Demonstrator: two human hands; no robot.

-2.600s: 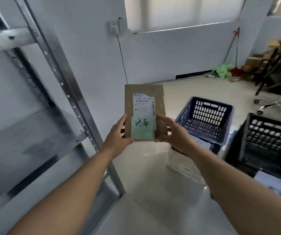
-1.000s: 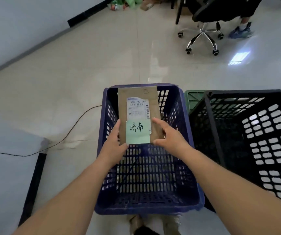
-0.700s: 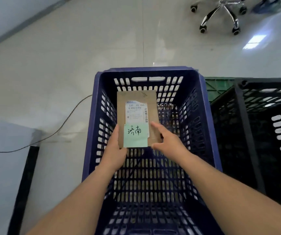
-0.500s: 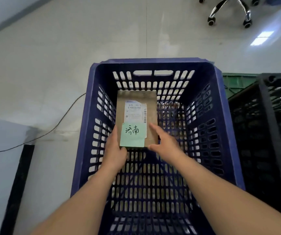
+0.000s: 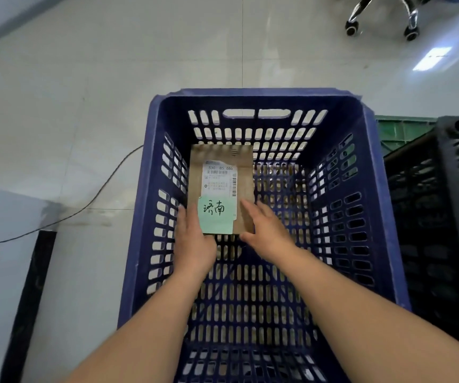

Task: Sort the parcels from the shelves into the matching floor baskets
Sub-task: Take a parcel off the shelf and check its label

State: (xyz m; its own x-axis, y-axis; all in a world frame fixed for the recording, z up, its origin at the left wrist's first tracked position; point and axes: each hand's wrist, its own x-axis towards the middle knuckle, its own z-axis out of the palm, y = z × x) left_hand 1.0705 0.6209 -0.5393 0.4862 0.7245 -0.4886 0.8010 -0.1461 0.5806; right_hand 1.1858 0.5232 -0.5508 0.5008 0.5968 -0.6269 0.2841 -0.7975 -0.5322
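The placing step is judged to be in hand: a parcel [image 5: 222,172] is held low inside the blue basket [image 5: 256,92], toward its far wall and left of the middle, and whether its underside already touches the slotted bottom cannot be told. The parcel's near left corner is gripped by the left hand [image 5: 195,241], with the fingers run along the left edge; its near right corner is pinched by the right hand [image 5: 267,230], the fingers laid fairly flat on the top face and the thumb tucked at the near edge. For the next move, it is judged that the parcel need only be lowered flat and both grips let go, after which the hands can be drawn up clear of the basket walls. The parcel is seen as a thin, flat piece of brown cardboard, longer than wide and face up. A white shipping label [image 5: 218,179] with a barcode is stuck across its middle, and a pale green note [image 5: 217,217] with handwritten characters is fixed over its near end. A black basket [image 5: 449,189] stands just beside the blue one on the right.
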